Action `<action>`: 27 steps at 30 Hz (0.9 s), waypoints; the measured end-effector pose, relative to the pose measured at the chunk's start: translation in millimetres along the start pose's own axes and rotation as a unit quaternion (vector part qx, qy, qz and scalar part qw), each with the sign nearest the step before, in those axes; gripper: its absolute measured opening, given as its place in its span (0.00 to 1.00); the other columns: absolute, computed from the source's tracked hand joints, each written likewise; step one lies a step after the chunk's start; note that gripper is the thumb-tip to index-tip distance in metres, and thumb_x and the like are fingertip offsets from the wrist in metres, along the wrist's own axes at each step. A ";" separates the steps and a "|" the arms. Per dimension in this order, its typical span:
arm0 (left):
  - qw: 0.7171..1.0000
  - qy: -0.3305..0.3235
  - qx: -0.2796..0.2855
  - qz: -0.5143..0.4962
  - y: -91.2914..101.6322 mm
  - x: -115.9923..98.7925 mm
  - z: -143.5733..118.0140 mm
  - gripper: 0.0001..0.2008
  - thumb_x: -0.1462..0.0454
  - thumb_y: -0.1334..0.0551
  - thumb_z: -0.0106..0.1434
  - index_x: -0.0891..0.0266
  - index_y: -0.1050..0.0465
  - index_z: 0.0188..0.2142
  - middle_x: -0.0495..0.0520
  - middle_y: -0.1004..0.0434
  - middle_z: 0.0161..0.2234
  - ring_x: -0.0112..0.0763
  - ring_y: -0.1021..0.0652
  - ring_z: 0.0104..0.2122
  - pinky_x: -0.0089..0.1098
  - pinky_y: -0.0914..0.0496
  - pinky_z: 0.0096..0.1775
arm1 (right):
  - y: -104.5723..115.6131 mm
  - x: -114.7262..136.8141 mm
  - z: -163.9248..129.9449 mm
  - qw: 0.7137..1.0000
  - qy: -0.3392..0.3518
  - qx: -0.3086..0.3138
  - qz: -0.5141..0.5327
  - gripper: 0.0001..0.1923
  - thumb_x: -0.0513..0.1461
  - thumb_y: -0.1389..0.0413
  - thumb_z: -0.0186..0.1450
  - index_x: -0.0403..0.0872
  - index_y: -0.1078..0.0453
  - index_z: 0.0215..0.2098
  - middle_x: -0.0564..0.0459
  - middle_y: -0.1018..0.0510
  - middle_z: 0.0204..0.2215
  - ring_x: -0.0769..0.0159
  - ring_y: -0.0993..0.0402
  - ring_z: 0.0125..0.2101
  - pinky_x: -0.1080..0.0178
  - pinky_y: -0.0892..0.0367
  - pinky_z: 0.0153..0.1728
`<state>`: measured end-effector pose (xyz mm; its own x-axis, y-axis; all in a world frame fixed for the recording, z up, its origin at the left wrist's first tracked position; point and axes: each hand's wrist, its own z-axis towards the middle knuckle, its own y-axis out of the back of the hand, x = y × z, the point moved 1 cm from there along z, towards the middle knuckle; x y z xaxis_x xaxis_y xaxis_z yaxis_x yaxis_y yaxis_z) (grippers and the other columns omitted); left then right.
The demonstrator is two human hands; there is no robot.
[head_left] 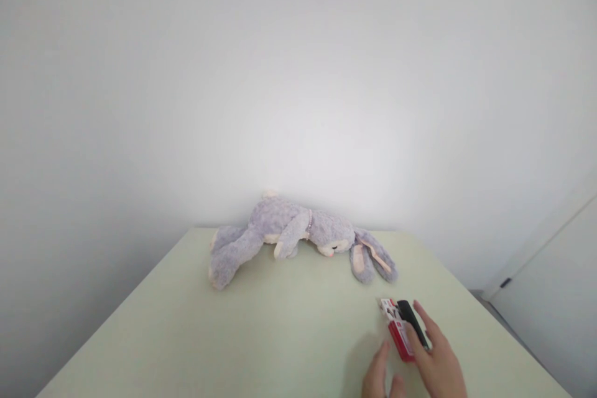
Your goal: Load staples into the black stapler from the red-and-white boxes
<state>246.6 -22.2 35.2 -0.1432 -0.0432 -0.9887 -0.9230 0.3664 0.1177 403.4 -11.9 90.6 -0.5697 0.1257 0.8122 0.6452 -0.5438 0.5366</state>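
My right hand is at the lower right, its fingers apart over a long black object, possibly a stapler. One finger lies along the object's right side. The thumb reaches across a red-and-white package beside it and hides part of both. I cannot tell whether the hand presses on either. My left hand is just left of the package, partly cut off by the bottom edge. Its fingers are spread with nothing between them. A white printed piece shows at the package's far end.
A plush rabbit, lilac-grey, lies on its side along the back of the pale green table, ears toward the right. Behind it rises a white wall. At the far right is a white door-like panel with a dark fitting.
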 end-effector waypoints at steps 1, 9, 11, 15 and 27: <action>0.999 0.005 -0.011 -0.049 -12.3 -11.9 7.2 0.37 0.59 0.41 0.60 0.67 0.39 0.68 0.57 0.40 0.70 0.37 0.41 0.70 0.30 0.49 0.68 | 10.5 -11.8 11.2 0.998 -0.056 -0.005 0.016 0.44 0.60 0.48 0.62 0.48 0.41 0.69 0.42 0.36 0.68 0.46 0.35 0.64 0.47 0.39 0.64; 0.987 0.035 -0.055 -0.144 -24.9 -55.2 43.0 0.41 0.60 0.42 0.58 0.66 0.46 0.70 0.58 0.36 0.68 0.36 0.36 0.67 0.27 0.43 0.65 | 9.0 -23.9 29.9 0.990 -0.063 0.116 0.059 0.31 0.61 0.42 0.55 0.46 0.20 0.41 0.43 0.16 0.45 0.48 0.20 0.45 0.52 0.27 0.51; 0.988 0.043 -0.072 -0.131 -3.9 -44.3 35.5 0.41 0.58 0.42 0.58 0.67 0.45 0.70 0.59 0.35 0.68 0.39 0.35 0.67 0.29 0.43 0.65 | -7.5 -11.7 16.3 0.987 -0.052 0.141 0.064 0.30 0.61 0.43 0.58 0.46 0.20 0.42 0.44 0.16 0.44 0.50 0.20 0.45 0.55 0.27 0.49; 0.987 0.067 -0.119 -0.088 57.2 -13.6 10.7 0.42 0.53 0.44 0.59 0.74 0.43 0.68 0.65 0.38 0.68 0.43 0.36 0.68 0.33 0.42 0.66 | -54.1 20.9 -22.2 0.979 -0.027 0.190 0.073 0.28 0.60 0.46 0.63 0.47 0.21 0.43 0.44 0.18 0.44 0.53 0.20 0.44 0.58 0.28 0.48; 0.961 0.063 -0.254 0.086 183.6 38.4 -45.7 0.40 0.48 0.46 0.60 0.75 0.35 0.63 0.69 0.32 0.64 0.47 0.31 0.64 0.38 0.40 0.66 | -143.0 102.3 -90.2 0.975 -0.010 0.211 0.072 0.22 0.59 0.45 0.64 0.50 0.26 0.36 0.53 0.20 0.31 0.61 0.25 0.30 0.63 0.33 0.34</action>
<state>55.3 1.0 23.1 -0.3217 -0.1459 -0.9355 -0.9327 -0.1210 0.3397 207.0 3.8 76.3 -0.4503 0.0924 0.8881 0.8722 -0.1670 0.4597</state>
